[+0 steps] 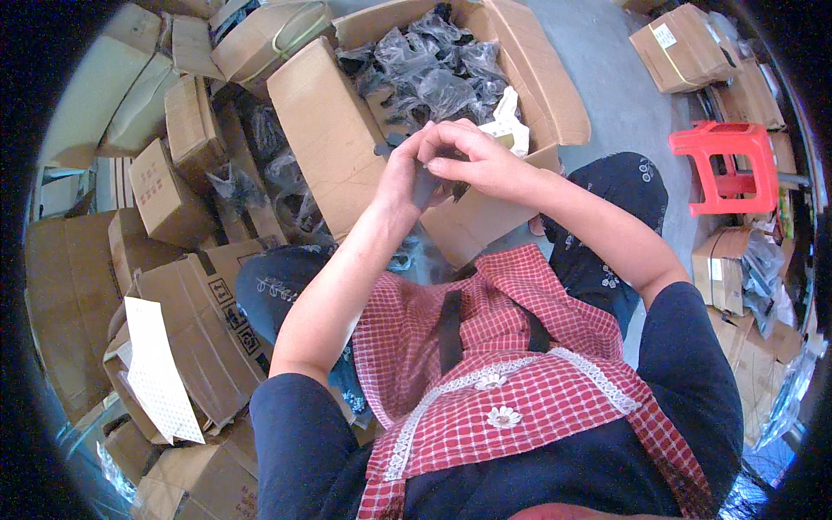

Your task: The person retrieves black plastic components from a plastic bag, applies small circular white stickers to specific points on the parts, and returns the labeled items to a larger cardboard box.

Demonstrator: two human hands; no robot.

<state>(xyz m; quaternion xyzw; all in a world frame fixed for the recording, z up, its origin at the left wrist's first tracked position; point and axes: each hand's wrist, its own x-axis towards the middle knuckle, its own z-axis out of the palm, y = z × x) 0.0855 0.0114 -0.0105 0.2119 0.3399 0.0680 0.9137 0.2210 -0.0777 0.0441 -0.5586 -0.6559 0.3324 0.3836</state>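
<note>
My left hand [406,173] and my right hand [485,160] meet over the near edge of an open cardboard box [316,130]. The fingers of both are curled together around something small and dark, mostly hidden between the palms, and I cannot make out what it is. Just beyond them the box holds a heap of dark items in clear plastic bags [442,91]. A crumpled white and yellowish piece [511,126], perhaps a glove or wrapper, lies at the box's right inner side, close to my right fingers.
Stacked cardboard cartons [169,204] crowd the left, with a white printed sheet [162,373] on one. A red plastic stool [728,169] stands at the right, near a strapped carton [685,48]. More cartons and plastic bags [763,277] line the right edge.
</note>
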